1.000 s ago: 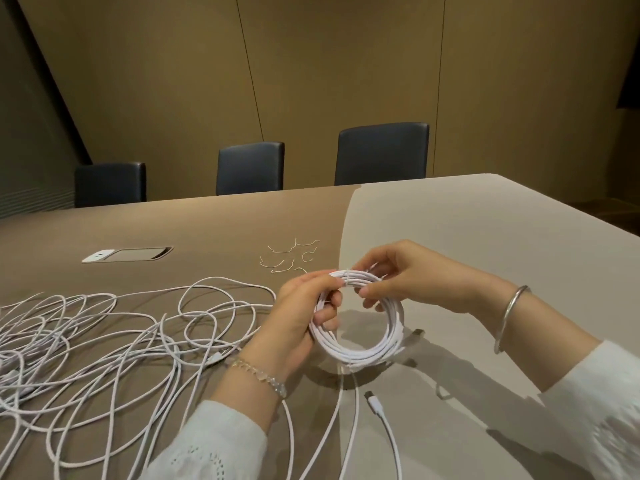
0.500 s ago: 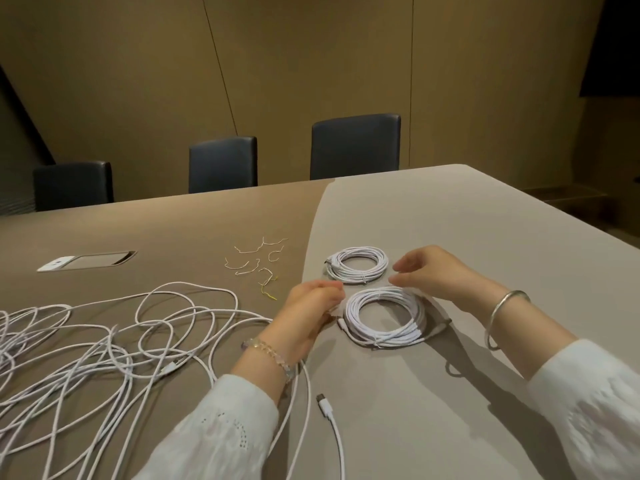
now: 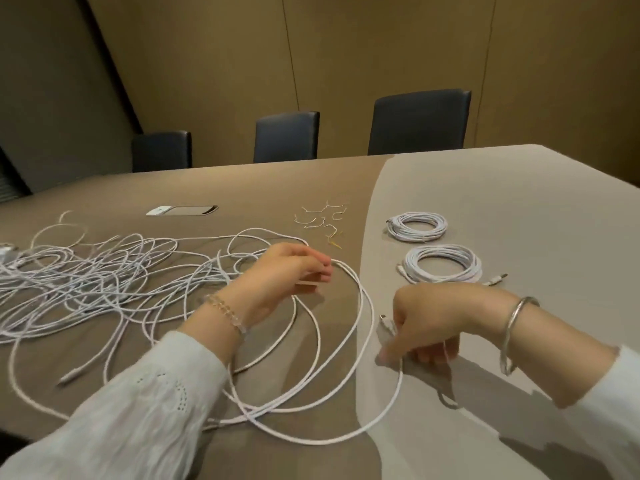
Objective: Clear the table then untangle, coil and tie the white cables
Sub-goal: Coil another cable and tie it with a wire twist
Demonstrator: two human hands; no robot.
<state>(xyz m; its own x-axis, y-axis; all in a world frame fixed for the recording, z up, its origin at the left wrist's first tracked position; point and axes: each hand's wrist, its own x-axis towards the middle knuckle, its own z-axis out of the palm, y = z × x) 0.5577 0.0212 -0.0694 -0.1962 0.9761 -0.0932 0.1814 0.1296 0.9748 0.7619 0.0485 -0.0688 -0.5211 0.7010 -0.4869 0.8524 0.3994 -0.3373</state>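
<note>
Right hand (image 3: 426, 323), lower right of centre: fingers curled down, pinching the plug end (image 3: 385, 325) of a loose cable (image 3: 363, 306) against the table (image 3: 519, 188); the connector tip pokes out to the hand's left

Left hand (image 3: 287, 275), centre frame: fingertips drawn together on the same or a neighbouring strand near its top bend; blur, cannot tell which

From the right hand the cable drops toward the lower frame edge, sweeps left in a wide loop, then climbs to the left hand. Long run lies left of the right hand, toward the tangle (image 3: 104, 271) at mid-left

Judgement: the free end is with the right hand, so coiling starts there; left hand is nearer the tangle and suits feeding slack

Two finished coils, far coil (image 3: 416, 226) and near coil (image 3: 443, 263), lie upper right, apart from both hands. Twist ties (image 3: 322, 218) sit just above the left hand
</note>
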